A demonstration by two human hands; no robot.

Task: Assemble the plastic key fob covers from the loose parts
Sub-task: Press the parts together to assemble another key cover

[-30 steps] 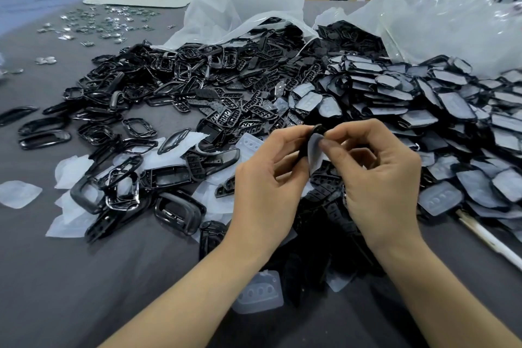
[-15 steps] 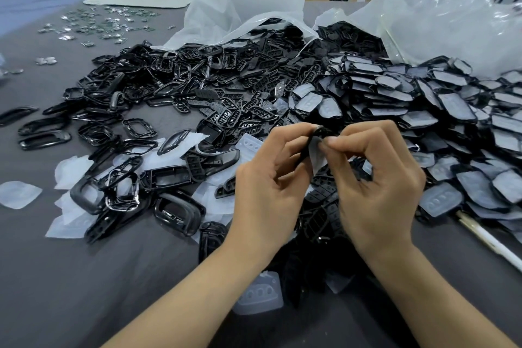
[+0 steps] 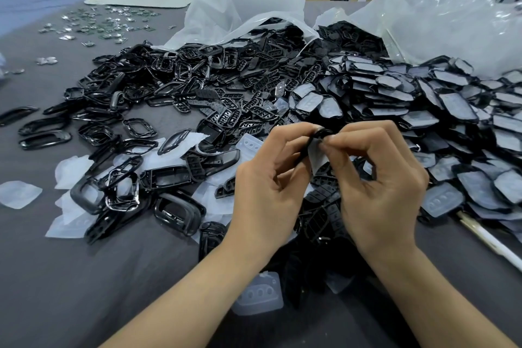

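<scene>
My left hand (image 3: 268, 186) and my right hand (image 3: 378, 181) meet at mid-frame and both pinch one black key fob cover part (image 3: 317, 135) that has a translucent white pad (image 3: 317, 157) against it. The part stands on edge between my fingertips, mostly hidden by them. Beyond my hands lies a large heap of black frames and button plates (image 3: 214, 87). To the right spreads a pile of assembled black covers with white pads (image 3: 423, 110).
Two clear plastic bags (image 3: 440, 17) spill parts at the back. Loose white pads (image 3: 18, 193) and black frames (image 3: 179, 210) lie at the left on the grey cloth. One pad (image 3: 258, 295) sits between my forearms. Shiny small metal pieces (image 3: 99, 22) are scattered far left. A white stick (image 3: 491, 240) lies at right.
Both hands stayed together on the part; the fingers shifted slightly along its top edge and the white pad has been pressed closer to the black piece.
</scene>
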